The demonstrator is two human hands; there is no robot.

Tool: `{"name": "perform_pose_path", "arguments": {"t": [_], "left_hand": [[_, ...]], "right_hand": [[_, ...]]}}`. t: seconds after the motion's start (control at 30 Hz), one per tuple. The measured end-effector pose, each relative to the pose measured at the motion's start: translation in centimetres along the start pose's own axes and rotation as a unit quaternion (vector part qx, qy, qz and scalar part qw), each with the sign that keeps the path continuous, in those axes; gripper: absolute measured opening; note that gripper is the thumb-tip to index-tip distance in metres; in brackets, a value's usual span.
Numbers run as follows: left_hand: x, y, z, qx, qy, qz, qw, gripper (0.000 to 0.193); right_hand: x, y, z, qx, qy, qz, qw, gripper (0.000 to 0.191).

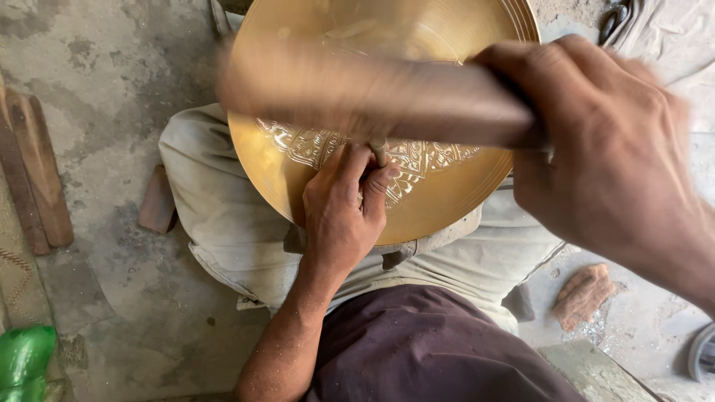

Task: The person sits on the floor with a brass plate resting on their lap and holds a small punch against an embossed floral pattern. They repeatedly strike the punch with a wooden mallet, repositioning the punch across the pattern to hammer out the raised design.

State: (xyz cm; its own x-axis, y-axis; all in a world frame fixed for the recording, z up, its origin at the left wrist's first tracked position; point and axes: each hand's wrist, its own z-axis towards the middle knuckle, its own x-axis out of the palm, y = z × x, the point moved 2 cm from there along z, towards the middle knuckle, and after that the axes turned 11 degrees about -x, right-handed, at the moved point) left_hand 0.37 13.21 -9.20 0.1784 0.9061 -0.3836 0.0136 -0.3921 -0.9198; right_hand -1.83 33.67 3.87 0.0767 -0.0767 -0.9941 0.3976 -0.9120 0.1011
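Observation:
A round brass plate [447, 201] with an engraved pattern across its middle rests on my lap. My left hand [342, 212] lies on the plate and pinches a small metal chisel [379, 151] upright against the engraved band. My right hand [607, 160] is raised close to the camera, shut on a wooden mallet [372, 93] that is blurred with motion above the chisel. The mallet hides part of the plate's centre.
Grey concrete floor lies all around. Wooden sticks [33, 175] lie at the left, a small wooden block [158, 201] by my knee, a green object [26, 361] at bottom left, a brown lump [585, 294] at the right.

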Motion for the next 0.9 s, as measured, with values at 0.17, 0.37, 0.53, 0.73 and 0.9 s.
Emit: {"name": "perform_pose_path", "arguments": {"t": [0.17,0.37,0.53,0.73,0.9], "left_hand": [[0.1,0.1,-0.1,0.037,-0.015,-0.011,0.999,0.018],[0.2,0.5,-0.2,0.031,-0.021,0.006,0.999,0.019],[0.3,0.4,0.0,0.032,-0.018,0.010,0.999,0.019],[0.0,-0.1,0.0,0.028,-0.027,0.019,0.999,0.018],[0.0,-0.1,-0.1,0.022,-0.018,0.011,1.000,0.019]], "right_hand": [[-0.9,1.4,1.1,-0.061,0.010,-0.093,0.994,0.043],[0.0,1.3,0.9,-0.091,0.041,-0.207,0.973,0.032],[0.7,0.2,-0.1,-0.027,0.028,-0.099,0.994,0.044],[-0.3,0.5,0.9,0.073,-0.040,0.142,0.986,0.055],[-1.0,1.4,1.8,-0.039,-0.024,-0.062,0.997,0.043]]}}
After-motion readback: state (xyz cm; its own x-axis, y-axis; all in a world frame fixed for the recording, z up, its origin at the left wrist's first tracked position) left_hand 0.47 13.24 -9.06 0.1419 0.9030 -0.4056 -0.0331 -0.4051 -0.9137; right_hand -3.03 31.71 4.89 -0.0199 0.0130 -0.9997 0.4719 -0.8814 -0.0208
